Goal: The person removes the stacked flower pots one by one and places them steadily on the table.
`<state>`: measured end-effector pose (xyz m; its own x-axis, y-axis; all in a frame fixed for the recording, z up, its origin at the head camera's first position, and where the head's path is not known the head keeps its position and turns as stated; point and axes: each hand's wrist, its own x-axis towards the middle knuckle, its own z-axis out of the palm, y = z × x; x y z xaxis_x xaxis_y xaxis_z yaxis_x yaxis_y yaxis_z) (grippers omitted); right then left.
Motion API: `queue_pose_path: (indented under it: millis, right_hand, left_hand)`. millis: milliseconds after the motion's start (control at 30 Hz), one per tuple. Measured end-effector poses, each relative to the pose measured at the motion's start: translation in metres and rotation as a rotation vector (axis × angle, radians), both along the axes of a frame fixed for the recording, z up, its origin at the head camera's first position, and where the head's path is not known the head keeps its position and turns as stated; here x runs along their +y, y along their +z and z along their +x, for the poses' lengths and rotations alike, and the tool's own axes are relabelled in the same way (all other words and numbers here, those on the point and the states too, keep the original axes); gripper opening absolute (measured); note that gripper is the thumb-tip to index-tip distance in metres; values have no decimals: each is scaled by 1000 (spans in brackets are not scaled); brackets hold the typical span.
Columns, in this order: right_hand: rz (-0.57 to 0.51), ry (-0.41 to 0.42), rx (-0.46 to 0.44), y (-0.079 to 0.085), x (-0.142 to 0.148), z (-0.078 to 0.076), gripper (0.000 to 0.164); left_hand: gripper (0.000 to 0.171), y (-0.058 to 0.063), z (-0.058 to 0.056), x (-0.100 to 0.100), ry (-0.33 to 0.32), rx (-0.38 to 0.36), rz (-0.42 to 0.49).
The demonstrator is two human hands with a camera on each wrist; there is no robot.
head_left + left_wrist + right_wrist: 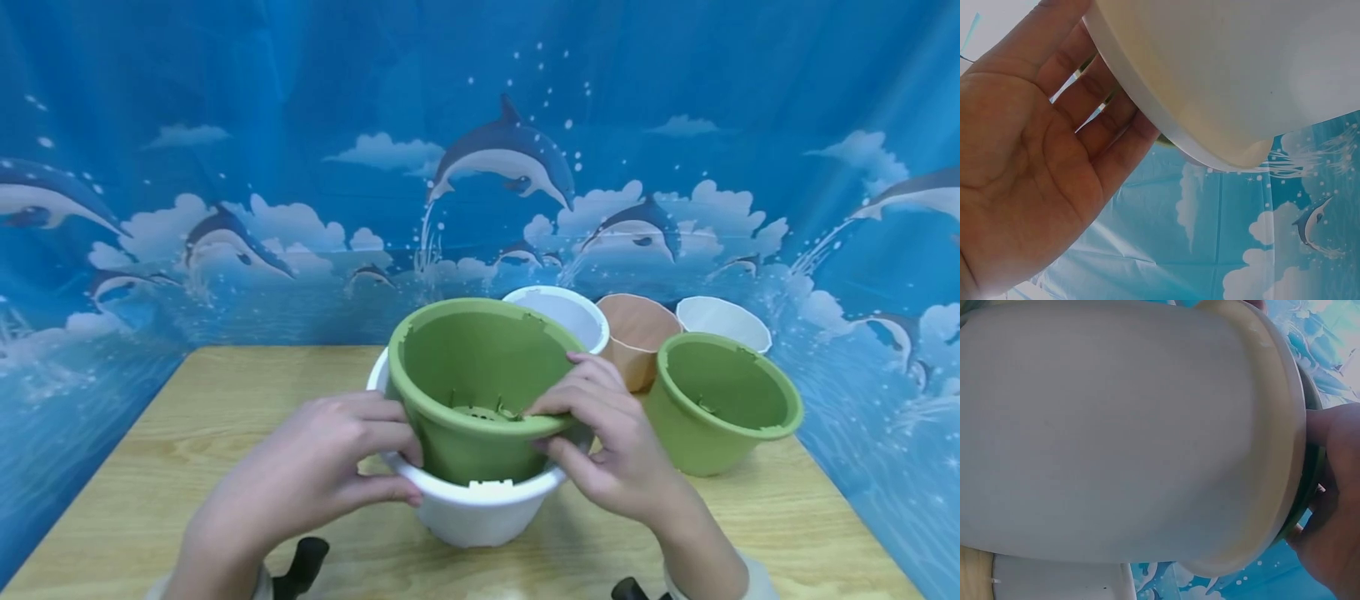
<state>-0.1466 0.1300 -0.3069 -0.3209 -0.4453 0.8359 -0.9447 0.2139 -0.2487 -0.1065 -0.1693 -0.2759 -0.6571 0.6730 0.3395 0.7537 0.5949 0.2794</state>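
A green flower pot (457, 450) sits tilted partly inside a larger white flower pot (476, 521) at the middle of the table. My left hand (330, 458) grips the white pot's rim at the left, thumb outside and fingers over the edge. In the left wrist view the palm of that left hand (1035, 150) faces the camera beside the rim. My right hand (611, 433) pinches the green pot's right rim, fingers over the lip and thumb below. The right wrist view is filled mostly by the white pot's side (1116, 437), with the right hand (1341, 506) at its rim.
To the right stands another green pot (686, 437). Behind are a white pot (558, 308), a terracotta-coloured pot (633, 367) and a second white one (723, 321). All rest on a wooden table (247, 400) before a blue dolphin curtain (300, 100).
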Motion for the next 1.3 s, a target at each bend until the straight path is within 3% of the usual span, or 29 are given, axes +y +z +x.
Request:
queue_pose_path:
  millis: [433,800,1067,1300]
  right_hand:
    - [-44,-12,62,9,7,0,15]
    - [-99,-38,115,13,10,1,24]
    - [-235,-24,170,13,8,0,32]
    - [-398,-1,214,20,4,2,31]
  left_hand:
    - [19,0,0,1,3,14,-10]
    - [19,-1,0,2,8,9,-19]
    - [21,-3,2,4,-4,-55,-2]
    - [20,-4,4,7,-11,-50,-3]
